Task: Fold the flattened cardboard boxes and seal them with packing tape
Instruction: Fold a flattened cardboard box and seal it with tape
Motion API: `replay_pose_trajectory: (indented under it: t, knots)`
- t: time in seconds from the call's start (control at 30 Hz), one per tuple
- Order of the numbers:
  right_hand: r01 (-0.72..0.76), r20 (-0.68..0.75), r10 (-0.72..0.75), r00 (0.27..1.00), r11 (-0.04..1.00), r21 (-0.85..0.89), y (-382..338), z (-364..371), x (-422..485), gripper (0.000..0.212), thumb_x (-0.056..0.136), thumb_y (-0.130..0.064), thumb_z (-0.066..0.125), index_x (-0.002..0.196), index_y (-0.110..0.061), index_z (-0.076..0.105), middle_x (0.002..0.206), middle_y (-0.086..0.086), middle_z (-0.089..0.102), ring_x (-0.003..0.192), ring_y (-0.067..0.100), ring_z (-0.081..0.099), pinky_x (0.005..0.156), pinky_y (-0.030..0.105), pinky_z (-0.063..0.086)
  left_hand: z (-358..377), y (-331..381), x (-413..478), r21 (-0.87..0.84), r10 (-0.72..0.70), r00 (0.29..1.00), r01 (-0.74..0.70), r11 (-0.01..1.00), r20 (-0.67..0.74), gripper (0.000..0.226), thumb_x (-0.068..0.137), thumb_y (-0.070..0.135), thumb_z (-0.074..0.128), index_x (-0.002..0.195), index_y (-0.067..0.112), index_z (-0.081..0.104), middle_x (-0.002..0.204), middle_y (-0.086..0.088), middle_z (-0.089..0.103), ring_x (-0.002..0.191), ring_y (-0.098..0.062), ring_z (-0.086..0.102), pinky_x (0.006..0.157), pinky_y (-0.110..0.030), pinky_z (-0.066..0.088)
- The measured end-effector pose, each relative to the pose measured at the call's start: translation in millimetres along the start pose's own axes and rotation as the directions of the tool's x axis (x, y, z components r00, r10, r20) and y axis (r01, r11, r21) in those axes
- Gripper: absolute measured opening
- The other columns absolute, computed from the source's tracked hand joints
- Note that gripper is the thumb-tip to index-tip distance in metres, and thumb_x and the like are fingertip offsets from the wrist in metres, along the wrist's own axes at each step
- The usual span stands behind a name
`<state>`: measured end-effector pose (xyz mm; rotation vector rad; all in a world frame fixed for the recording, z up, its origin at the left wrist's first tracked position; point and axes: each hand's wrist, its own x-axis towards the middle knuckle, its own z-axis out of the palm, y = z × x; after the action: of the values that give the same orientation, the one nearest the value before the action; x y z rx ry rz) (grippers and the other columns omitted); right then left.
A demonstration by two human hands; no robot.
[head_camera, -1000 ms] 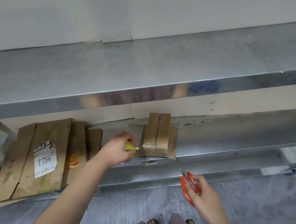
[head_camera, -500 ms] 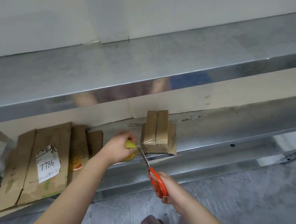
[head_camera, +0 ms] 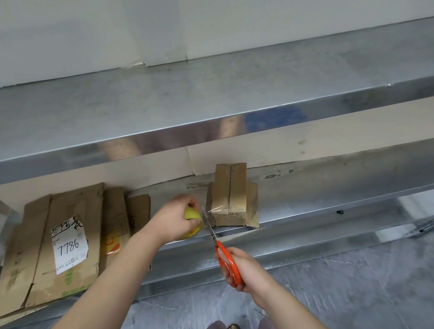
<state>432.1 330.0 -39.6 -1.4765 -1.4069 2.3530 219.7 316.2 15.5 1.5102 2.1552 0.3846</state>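
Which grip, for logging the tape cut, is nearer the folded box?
Left. Left grip holds tape roll just left of the folded box; right grip holds scissors nearer the person.

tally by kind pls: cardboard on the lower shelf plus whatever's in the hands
folded box: 1
flattened cardboard sheets: at least 3 (they overlap, so the exact count is unclear)
tape roll: 1, held in the left hand
scissors: 1, held in the right hand
Total: at least 6
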Motion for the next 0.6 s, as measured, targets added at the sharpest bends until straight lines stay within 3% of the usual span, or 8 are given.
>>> replay_pose_trajectory:
  t: [0.27, 0.37, 0.47, 0.6]
  knots:
    - [0.058, -0.058, -0.063, 0.996, 0.994, -0.09, 1, -3, 4, 0.024, 0.094, -0.038, 0.06, 0.106, -0.019, 0.066, 0.065, -0.005, 0.055, 0.056, 0.007, 0.049, 0.047, 0.015, 0.036, 3, 0, -2, -0.004, 0.016, 1.0, -0.016, 1.0, 0.004, 0.022, 0.081, 0.021, 0.068, 0.096, 0.023, 0.052, 0.099, 0.001, 0.053, 0.091, -0.017, 0.05, 0.069, -0.023, 0.031]
    - [0.09, -0.107, -0.12, 0.987, 0.964, -0.251, 3, -6, 6, 0.034, 0.085, -0.056, 0.065, 0.101, -0.026, 0.061, 0.075, -0.01, 0.063, 0.072, 0.008, 0.059, 0.064, 0.02, 0.045, 5, 1, -3, 0.001, 0.032, 0.999, -0.032, 1.0, -0.013, 0.023, 0.082, 0.02, 0.068, 0.101, 0.016, 0.055, 0.1, 0.001, 0.052, 0.091, -0.017, 0.049, 0.065, -0.016, 0.03]
    - [0.087, -0.12, -0.14, 0.983, 0.924, -0.373, 14, -16, 10, 0.047, 0.072, -0.066, 0.07, 0.103, -0.035, 0.054, 0.092, -0.013, 0.068, 0.088, 0.008, 0.065, 0.079, 0.026, 0.052, 4, 1, -2, -0.022, 0.015, 0.999, -0.016, 1.0, -0.045, 0.025, 0.083, 0.021, 0.069, 0.104, 0.015, 0.056, 0.103, 0.001, 0.051, 0.091, -0.016, 0.046, 0.068, -0.021, 0.029]
    - [0.111, -0.21, -0.312, 0.927, 0.76, -0.64, 32, -50, 7, 0.054, 0.072, -0.065, 0.067, 0.117, -0.04, 0.05, 0.113, -0.016, 0.055, 0.11, 0.011, 0.054, 0.087, 0.029, 0.048, 3, 2, 0, -0.026, 0.01, 0.999, -0.011, 1.0, -0.048, 0.026, 0.084, 0.021, 0.068, 0.105, 0.015, 0.055, 0.105, 0.001, 0.05, 0.094, -0.014, 0.045, 0.071, -0.022, 0.028]
